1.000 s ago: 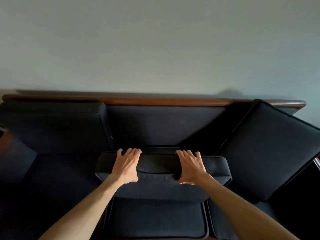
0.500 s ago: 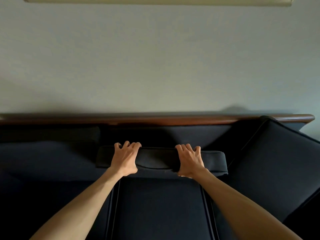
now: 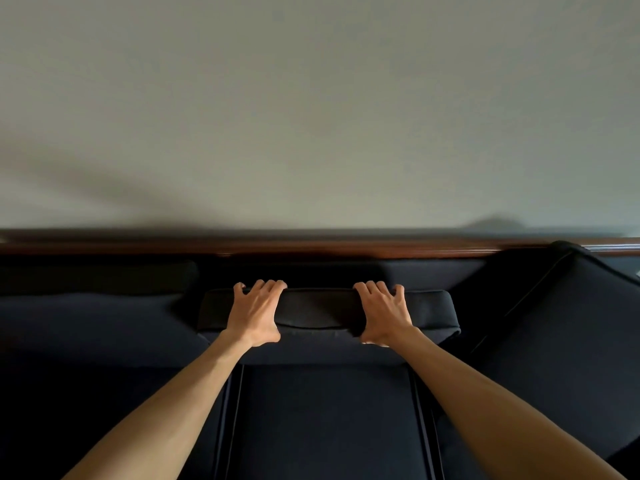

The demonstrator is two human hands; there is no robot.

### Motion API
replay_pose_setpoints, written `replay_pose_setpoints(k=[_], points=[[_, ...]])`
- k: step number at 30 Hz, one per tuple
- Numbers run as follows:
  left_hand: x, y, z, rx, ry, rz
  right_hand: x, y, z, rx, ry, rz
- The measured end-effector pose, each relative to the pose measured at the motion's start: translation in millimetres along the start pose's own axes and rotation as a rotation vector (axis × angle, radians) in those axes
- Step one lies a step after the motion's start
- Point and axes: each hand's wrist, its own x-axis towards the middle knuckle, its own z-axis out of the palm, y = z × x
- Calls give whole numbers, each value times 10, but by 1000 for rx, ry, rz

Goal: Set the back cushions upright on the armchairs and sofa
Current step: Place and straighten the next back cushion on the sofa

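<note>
Dark navy fabric back cushion [image 3: 325, 311]: middle of the sofa, long axis running left to right, its narrow top edge facing up toward the camera, standing close in front of the sofa back.
Contact below: its lower edge meets the dark navy middle seat cushion [image 3: 325, 420]; the front face is mostly hidden from this angle.
Left hand [image 3: 254, 315]: clamped on the cushion's top edge left of centre, fingers curled over the far side, thumb on the near side.
Right hand [image 3: 382, 315]: clamped on the same edge right of centre, fingers over the far side, thumb on the near face.
Spacing of hands: well apart, with a stretch of bare top edge between the 2.
Forearms: both bare, reaching up from the bottom corners and converging on the cushion.
Left dark navy back cushion [image 3: 97, 320]: just beside the held cushion; in deep shadow, so its tilt cannot be told.
Right dark navy piped back cushion [image 3: 561, 323]: tilted, 1 corner raised above the rail, long edge running diagonally.
Dark brown wooden top rail [image 3: 311, 247]: horizontal, behind all 3 cushions.
Plain pale grey wall [image 3: 318, 116]: behind the rail.
</note>
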Motion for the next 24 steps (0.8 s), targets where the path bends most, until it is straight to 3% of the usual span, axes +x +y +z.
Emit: replay_pose_setpoints(k=[5,10,14,18,20,24], points=[[122,75,62,-7,60,-68,73,38,44,-4,47,35],[126,199,293,-9,208,-50,90,16,257,-3,198,100],[251,184,369,-48,243,-9,235,152,265,-32,127,98],[380,126,333,-79,162,1,327,48,92,-71,-13,141],[333,177,347,-97,167,-21,276,-113,88,-33,16,162],[247,331,438,-124,206,41,238,-304,249,50,137,-59]])
